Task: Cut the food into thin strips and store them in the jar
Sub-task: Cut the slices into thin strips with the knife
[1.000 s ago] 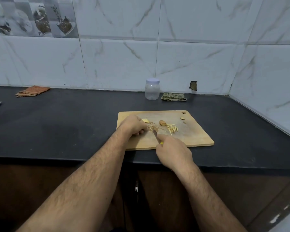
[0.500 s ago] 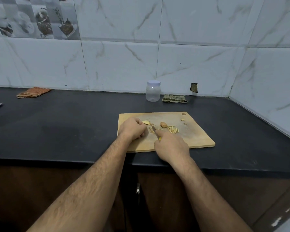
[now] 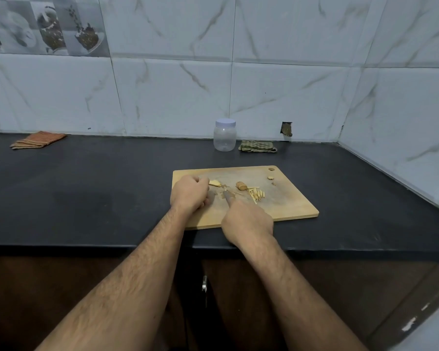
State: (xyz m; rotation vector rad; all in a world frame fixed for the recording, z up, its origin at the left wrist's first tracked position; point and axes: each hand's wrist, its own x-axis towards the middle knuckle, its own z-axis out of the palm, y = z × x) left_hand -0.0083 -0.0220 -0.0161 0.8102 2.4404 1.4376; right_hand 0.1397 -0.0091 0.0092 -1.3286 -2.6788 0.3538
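Observation:
A wooden cutting board (image 3: 284, 206) lies on the black counter. On it are a pale slice of the food (image 3: 215, 183), a brown stub of the food (image 3: 241, 185) and a small heap of thin strips (image 3: 257, 194). My right hand (image 3: 247, 221) grips a knife (image 3: 227, 196), its blade pointing away over the board's middle. My left hand (image 3: 189, 192) rests on the board with fingers curled, right beside the pale slice; whether it holds anything is hidden. A clear plastic jar (image 3: 224, 135) with a white lid on stands by the back wall.
A green checked cloth (image 3: 257, 146) lies right of the jar, an orange striped cloth (image 3: 37, 140) at the far left. Two small food scraps (image 3: 271, 177) sit near the board's far right corner. Tiled walls close off the back and right side.
My right hand with the knife has moved slightly forward and left over the board. My left hand has stayed next to the pale slice.

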